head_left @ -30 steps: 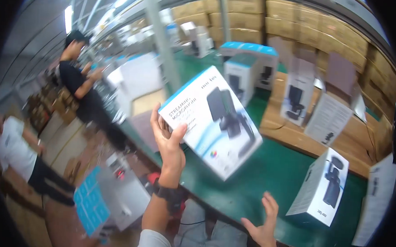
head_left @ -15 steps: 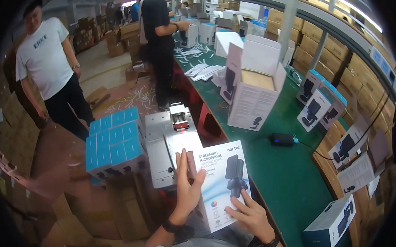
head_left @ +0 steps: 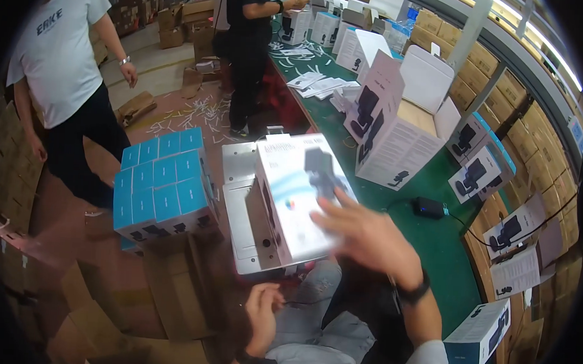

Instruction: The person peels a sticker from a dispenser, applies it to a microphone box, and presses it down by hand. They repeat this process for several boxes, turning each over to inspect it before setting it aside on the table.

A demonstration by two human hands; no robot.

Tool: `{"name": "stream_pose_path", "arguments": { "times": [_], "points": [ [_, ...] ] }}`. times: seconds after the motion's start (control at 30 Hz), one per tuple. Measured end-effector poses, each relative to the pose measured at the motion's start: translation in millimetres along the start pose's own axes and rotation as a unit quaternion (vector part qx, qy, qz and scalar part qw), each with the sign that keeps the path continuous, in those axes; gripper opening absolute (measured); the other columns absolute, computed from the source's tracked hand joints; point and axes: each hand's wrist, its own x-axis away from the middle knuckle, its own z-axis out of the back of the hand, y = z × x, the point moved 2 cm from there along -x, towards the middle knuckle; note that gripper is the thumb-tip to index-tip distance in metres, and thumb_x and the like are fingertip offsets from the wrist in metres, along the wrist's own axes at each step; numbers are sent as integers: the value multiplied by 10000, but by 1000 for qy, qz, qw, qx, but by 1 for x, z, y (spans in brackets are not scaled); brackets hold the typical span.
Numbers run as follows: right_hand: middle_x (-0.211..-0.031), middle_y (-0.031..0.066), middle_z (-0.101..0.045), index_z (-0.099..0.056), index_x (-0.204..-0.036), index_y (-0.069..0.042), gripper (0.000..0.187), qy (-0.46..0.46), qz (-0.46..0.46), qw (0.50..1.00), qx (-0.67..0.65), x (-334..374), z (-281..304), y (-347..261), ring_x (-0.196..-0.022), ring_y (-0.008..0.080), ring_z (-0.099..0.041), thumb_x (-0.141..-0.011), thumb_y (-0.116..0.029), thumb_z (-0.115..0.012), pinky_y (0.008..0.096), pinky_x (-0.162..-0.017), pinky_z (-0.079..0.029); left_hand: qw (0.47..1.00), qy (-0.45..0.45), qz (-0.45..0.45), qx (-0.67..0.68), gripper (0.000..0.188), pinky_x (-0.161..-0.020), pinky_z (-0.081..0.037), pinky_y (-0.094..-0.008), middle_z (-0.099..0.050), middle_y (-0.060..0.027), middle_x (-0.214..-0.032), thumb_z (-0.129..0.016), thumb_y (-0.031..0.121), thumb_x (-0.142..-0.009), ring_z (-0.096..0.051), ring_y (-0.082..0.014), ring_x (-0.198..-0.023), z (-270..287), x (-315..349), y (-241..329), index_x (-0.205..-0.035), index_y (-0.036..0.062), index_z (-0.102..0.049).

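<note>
A white microphone box (head_left: 300, 202) lies face up on a silver flat-topped metal machine (head_left: 240, 228), its printed front smeared by motion. My right hand (head_left: 377, 241), blurred, reaches over the box's lower right part. Its fingers are stretched out over the printed face and wrap round nothing; whether they touch it I cannot tell. Lower down, beside my lap, my left hand (head_left: 263, 311) is apart from the box. Its fingers curl loosely together, with nothing visible in them. The box hides the machine's right part.
Blue-topped boxes (head_left: 158, 183) stand stacked left of the machine, above an open brown carton (head_left: 179, 288). On the green table (head_left: 409, 252) at right are a tall open white box (head_left: 397, 144), a black adapter (head_left: 428, 208) and more boxes. Two people stand beyond.
The microphone box has moved from between my hands onto the machine. My left hand has left it and dropped toward my lap; my right hand has moved up with the box.
</note>
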Motion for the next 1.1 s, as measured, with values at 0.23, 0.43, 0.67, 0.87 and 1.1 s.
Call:
{"name": "stream_pose_path", "arguments": {
  "times": [0.23, 0.43, 0.67, 0.87, 1.1],
  "points": [
    [-1551, 0, -577, -644, -1448, -296, 723, -14, -2, 1000, -5, 39, -6, -16, -1486, 296, -480, -773, -160, -863, 400, -987, -584, 891, -206, 168, 368, 447, -1102, -507, -508, -637, -175, -1416, -465, 327, -1117, -629, -355, -1295, -57, -44, -27, -1449, 48, -573],
    [-1566, 50, -564, -603, -1494, -170, 750, 3, -33, 994, -101, 187, -6, -25, -1503, 355, -453, -816, -347, -869, 522, -1200, -381, 773, -315, 325, 445, 554, -1231, -386, -488, -532, -153, -1548, -603, 266, -1071, -510, -309, -1434, -73, -26, -89, -1556, 54, -442],
    [-1627, 117, -483, -528, -1537, -47, 771, 204, -117, 956, -175, 212, -4, -6, -1550, 407, -355, -999, -597, -585, 698, -1261, -21, 856, -359, 156, 338, 569, -1167, -456, -445, -578, -140, -1490, -574, 358, -1083, -572, -267, -1370, -103, -25, -74, -1545, 49, -450],
    [-1652, 163, -434, -478, -1569, -35, 737, 198, -30, 978, -60, 164, -9, -7, -1586, 415, -271, -1075, -581, -434, 685, -1264, -5, 771, -469, 113, 417, 594, -1112, -502, -408, -598, -140, -1457, -493, 455, -1112, -603, -237, -1335, -109, -34, -20, -1533, 38, -460],
    [-1660, 172, -421, -490, -1565, -42, 625, 125, -104, 983, -82, 134, 0, -26, -1586, 400, -279, -1099, -457, -459, 622, -1280, -76, 852, -378, 208, 297, 656, -1130, -493, -408, -600, -119, -1456, -549, 462, -1091, -599, -241, -1327, -97, -19, -7, -1566, 31, -412]
  ]
}}
